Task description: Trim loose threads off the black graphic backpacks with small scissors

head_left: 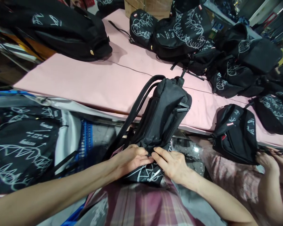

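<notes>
A black backpack (pixel 165 106) leans over the near edge of the pink table, its lower part in my lap and white scribbled lines showing there. Its straps (pixel 141 100) curve off to the left, and a zipped opening runs along the right side. My left hand (pixel 134 159) pinches black material at the near end of the bag. Close beside it, my right hand (pixel 171 161) is closed on the same part, fingertips pressed to the fabric. Exactly what lies between the fingertips is partly hidden.
Many black bags with white drawings (pixel 191 28) crowd the back right of the pink table (pixel 89 81). A large black bag (pixel 73 34) lies at the back left. On the left, more bags (pixel 21 150) fill a blue crate (pixel 86 141). A person at right handles another backpack (pixel 235 135).
</notes>
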{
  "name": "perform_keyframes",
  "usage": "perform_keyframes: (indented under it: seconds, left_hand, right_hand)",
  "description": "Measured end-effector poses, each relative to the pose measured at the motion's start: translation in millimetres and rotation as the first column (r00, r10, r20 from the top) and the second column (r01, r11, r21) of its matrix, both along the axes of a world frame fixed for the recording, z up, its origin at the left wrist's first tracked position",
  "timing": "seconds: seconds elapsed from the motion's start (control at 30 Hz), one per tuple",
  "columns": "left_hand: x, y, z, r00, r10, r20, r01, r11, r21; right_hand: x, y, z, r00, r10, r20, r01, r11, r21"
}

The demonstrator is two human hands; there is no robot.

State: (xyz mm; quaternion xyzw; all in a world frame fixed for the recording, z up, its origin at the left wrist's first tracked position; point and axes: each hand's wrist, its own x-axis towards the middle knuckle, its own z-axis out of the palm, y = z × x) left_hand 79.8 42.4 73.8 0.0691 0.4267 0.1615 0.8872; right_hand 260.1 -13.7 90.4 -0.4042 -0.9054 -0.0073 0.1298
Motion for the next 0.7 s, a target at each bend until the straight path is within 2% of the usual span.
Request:
perform_keyframes:
  seconds: [0.07, 0.1, 0.13, 0.17, 0.2, 0.23, 0.27, 0.3, 0.33, 0.37, 0.4, 0.43, 0.47, 0.5, 0.57, 0.63, 0.7]
  left_hand:
    - [-2.4, 1.5, 4.1, 0.996, -0.083, -0.039, 0.085, 0.995, 0.048]
    - [-5.1, 3.6, 7.3, 0.983, -0.162, -0.088, 0.170, 0.981, 0.093]
    - [-8.6, 6.8, 11.1, 0.948, -0.281, -0.153, 0.303, 0.941, 0.150]
    - [-12.9, 11.1, 15.5, 0.883, -0.399, -0.246, 0.453, 0.863, 0.224]
    - [-17.6, 16.4, 20.1, 0.798, -0.472, -0.374, 0.589, 0.741, 0.322]
    - [-21.9, 22.4, 24.8, 0.713, -0.454, -0.534, 0.691, 0.582, 0.428]
    - [-25.3, 28.6, 29.4, 0.648, -0.332, -0.686, 0.756, 0.394, 0.524]
    - [-27.1, 34.6, 33.7, 0.615, -0.143, -0.775, 0.787, 0.167, 0.594]
    - [-26.9, 40.2, 37.3, 0.619, 0.046, -0.784, 0.785, -0.070, 0.615]
    - [-24.4, 45.1, 40.2, 0.648, 0.167, -0.743, 0.754, -0.281, 0.594]
    - [-19.8, 49.4, 42.5, 0.681, 0.187, -0.708, 0.696, -0.467, 0.546]
    - [-13.2, 53.2, 44.1, 0.700, 0.140, -0.700, 0.612, -0.623, 0.488]
    - [-5.3, 56.6, 45.2, 0.697, 0.071, -0.714, 0.513, -0.745, 0.426]
    - [3.5, 59.8, 45.9, 0.670, 0.011, -0.742, 0.413, -0.836, 0.361]
    - [21.2, 65.4, 46.2, 0.592, -0.037, -0.805, 0.212, -0.956, 0.201]
    - [35.3, 70.4, 44.3, 0.534, -0.039, -0.844, 0.045, -0.996, 0.074]
    - [43.3, 75.0, 39.8, 0.534, -0.041, -0.844, -0.040, -0.999, 0.024]
  right_hand:
    - [0.8, 2.2, 3.0, 0.998, -0.035, -0.057, 0.030, 0.996, -0.086]
    - [2.0, 3.0, 4.1, 0.995, -0.041, -0.092, 0.028, 0.990, -0.136]
    - [3.4, 3.6, 4.9, 0.991, -0.039, -0.127, 0.015, 0.982, -0.186]
    - [5.1, 4.0, 5.2, 0.987, -0.032, -0.158, -0.006, 0.972, -0.233]
    - [6.8, 4.3, 5.1, 0.983, -0.020, -0.184, -0.031, 0.962, -0.271]
    - [8.1, 4.5, 4.6, 0.978, -0.004, -0.207, -0.059, 0.953, -0.296]
    - [9.1, 4.7, 3.8, 0.974, 0.014, -0.227, -0.087, 0.946, -0.312]
    - [9.5, 5.0, 2.8, 0.969, 0.032, -0.246, -0.112, 0.941, -0.320]
    - [9.3, 5.4, 1.9, 0.964, 0.045, -0.261, -0.131, 0.938, -0.320]
    - [8.5, 5.9, 1.1, 0.961, 0.057, -0.271, -0.145, 0.938, -0.316]
    - [7.4, 6.6, 0.5, 0.959, 0.069, -0.276, -0.156, 0.938, -0.310]
    - [5.9, 7.5, 0.2, 0.959, 0.078, -0.273, -0.163, 0.939, -0.304]
    - [4.4, 8.5, 0.1, 0.960, 0.089, -0.265, -0.169, 0.939, -0.298]
    - [2.9, 9.6, 0.2, 0.963, 0.100, -0.252, -0.173, 0.941, -0.290]
    - [0.8, 11.5, 0.4, 0.968, 0.119, -0.222, -0.178, 0.948, -0.265]
    - [0.3, 12.8, -0.4, 0.967, 0.124, -0.225, -0.177, 0.956, -0.234]
    - [1.5, 13.2, -2.3, 0.958, 0.108, -0.265, -0.170, 0.960, -0.223]
